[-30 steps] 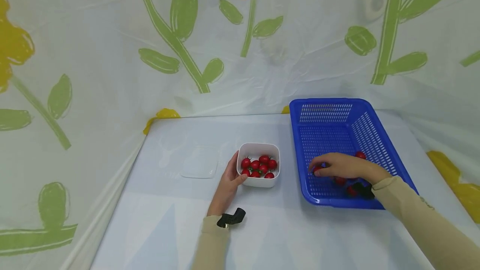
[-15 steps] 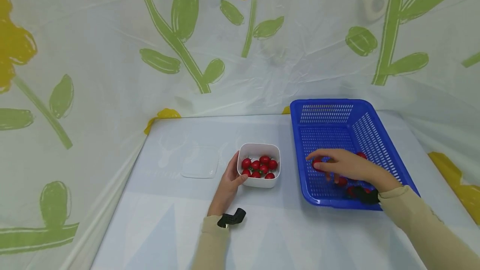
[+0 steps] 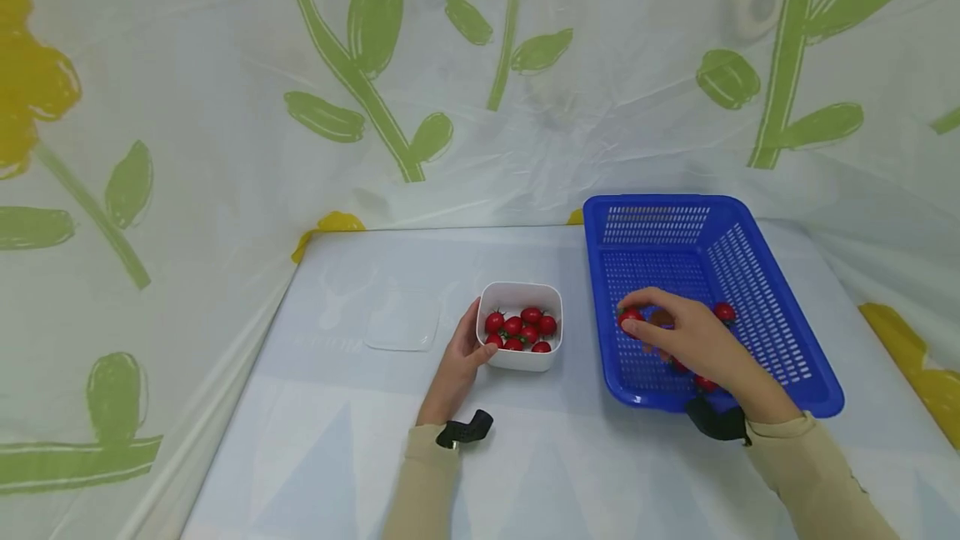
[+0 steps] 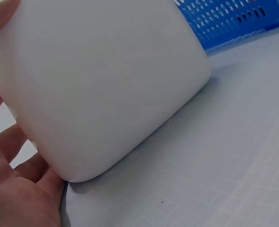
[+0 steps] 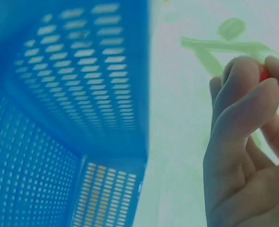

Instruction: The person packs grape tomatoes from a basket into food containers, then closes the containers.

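In the head view my left hand [image 3: 454, 367] grips the near left side of a square white plastic container [image 3: 522, 360], its thumb over the rim. Several cherry tomatoes [image 3: 531, 315] lie inside the container. The left wrist view shows the fingers along the container's smooth white wall [image 4: 106, 90]. Over the blue basket [image 3: 652, 230], my right hand [image 3: 697, 344] pinches one cherry tomato [image 3: 628, 319] between thumb and fingertips. The right wrist view has that hand [image 5: 246, 142] beside the basket wall, with only a bit of red showing between the fingertips.
More cherry tomatoes, such as one [image 3: 724, 312] by the right wall, lie in the basket, partly hidden by my right hand. A clear plastic lid [image 3: 401, 330] lies left of the container. A flower-printed curtain [image 3: 247, 148] hangs behind the white table [image 3: 420, 473].
My right hand has lifted up from the basket floor with the cherry tomato in its fingertips, and its wrist has swung toward the basket's near edge. The left hand stays on the container.
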Demonstrator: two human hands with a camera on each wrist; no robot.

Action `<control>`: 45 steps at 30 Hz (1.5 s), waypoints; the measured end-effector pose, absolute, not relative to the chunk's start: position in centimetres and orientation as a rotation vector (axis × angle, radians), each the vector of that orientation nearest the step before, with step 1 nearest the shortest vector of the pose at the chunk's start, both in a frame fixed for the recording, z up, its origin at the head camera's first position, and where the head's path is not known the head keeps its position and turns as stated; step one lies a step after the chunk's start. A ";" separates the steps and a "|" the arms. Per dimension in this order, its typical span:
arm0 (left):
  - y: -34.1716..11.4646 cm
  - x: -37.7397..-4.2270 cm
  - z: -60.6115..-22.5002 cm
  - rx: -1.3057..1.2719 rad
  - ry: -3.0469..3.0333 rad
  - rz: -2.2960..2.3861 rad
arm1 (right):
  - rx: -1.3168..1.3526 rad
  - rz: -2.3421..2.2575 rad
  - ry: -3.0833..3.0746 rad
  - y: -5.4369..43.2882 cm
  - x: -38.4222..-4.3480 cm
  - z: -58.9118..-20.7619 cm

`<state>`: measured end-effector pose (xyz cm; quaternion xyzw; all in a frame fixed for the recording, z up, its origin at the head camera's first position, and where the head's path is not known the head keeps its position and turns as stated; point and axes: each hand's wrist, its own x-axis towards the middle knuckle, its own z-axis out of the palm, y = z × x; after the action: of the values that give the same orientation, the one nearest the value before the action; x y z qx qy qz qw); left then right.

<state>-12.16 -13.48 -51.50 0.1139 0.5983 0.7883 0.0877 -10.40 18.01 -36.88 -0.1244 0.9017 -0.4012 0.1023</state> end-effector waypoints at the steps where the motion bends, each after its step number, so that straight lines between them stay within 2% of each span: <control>1: -13.5 -12.2 -51.4 0.337 1.780 2.345 | -0.363 -1.203 2.679 17.7 -10.2 -37.0; 18: -13.5 -11.7 -50.2 0.356 1.778 2.327 | -0.251 -1.448 2.845 12.8 -7.3 -39.4; 31: -13.3 -11.9 -50.8 0.320 1.793 2.316 | -0.313 -1.810 2.604 9.5 -7.5 -40.7; 39: -13.2 -11.9 -51.9 0.271 1.845 2.304 | -0.336 -1.968 2.594 7.6 -6.8 -38.6; 45: -13.4 -12.3 -51.7 0.289 1.872 2.284 | -0.352 -2.027 2.590 6.8 -7.8 -39.1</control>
<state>-12.26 -13.35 -51.74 0.0969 0.6285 0.7668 0.0873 -7.79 6.85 -39.13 -0.1061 0.7804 -0.6106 -0.0829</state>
